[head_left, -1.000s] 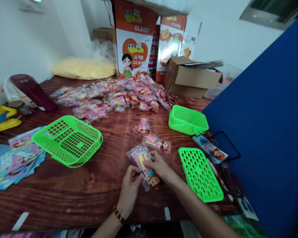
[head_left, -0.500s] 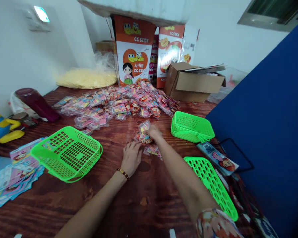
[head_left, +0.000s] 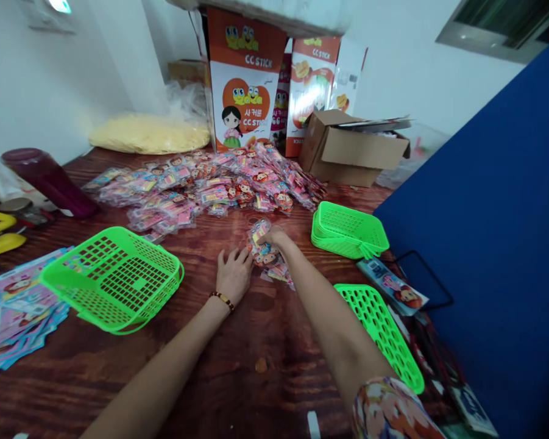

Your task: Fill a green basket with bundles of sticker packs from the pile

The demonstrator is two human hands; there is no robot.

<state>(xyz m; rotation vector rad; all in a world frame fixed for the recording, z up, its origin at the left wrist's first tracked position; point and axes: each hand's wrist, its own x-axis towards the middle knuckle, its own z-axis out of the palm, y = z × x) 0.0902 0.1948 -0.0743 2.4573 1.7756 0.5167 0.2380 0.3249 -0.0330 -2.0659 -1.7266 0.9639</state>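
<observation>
Where our bare right hand [head_left: 278, 238] is: over the small packet pile, fingertips on a flat clear-plastic packet with pink and yellow contents [head_left: 258, 230]; fingers partly hidden, so we cannot tell whether they pinch it or only press.
Our bare left hand [head_left: 234, 274]: palm down, fingers spread, grasping nothing; fingertips just beside the pile's left edge, contact unclear.
Wrist: we see a dark brown beaded bracelet [head_left: 222, 299] on the left one.
Packet spot: topmost packet lies on others near the middle of the dark red-brown wood-grain table [head_left: 187, 366]; more pink-and-yellow clear packets [head_left: 281, 273] stick out under our right wrist.
Big heap: many loose clear packets with pink prints [head_left: 210, 183], behind our hands, apart from the small pile.
Left side: one bright green plastic mesh basket [head_left: 139, 284], handle folded down; beside it, a fanned stack of pink and blue printed cards [head_left: 27, 305].
Right side: nested bright green plastic baskets [head_left: 336, 244]; nearer us, a flat green perforated plastic panel [head_left: 370, 320], partly behind our forearm.
Back: tall orange-and-white printed cartons [head_left: 244, 79], and an open brown cardboard box [head_left: 354, 152] right of them.
</observation>
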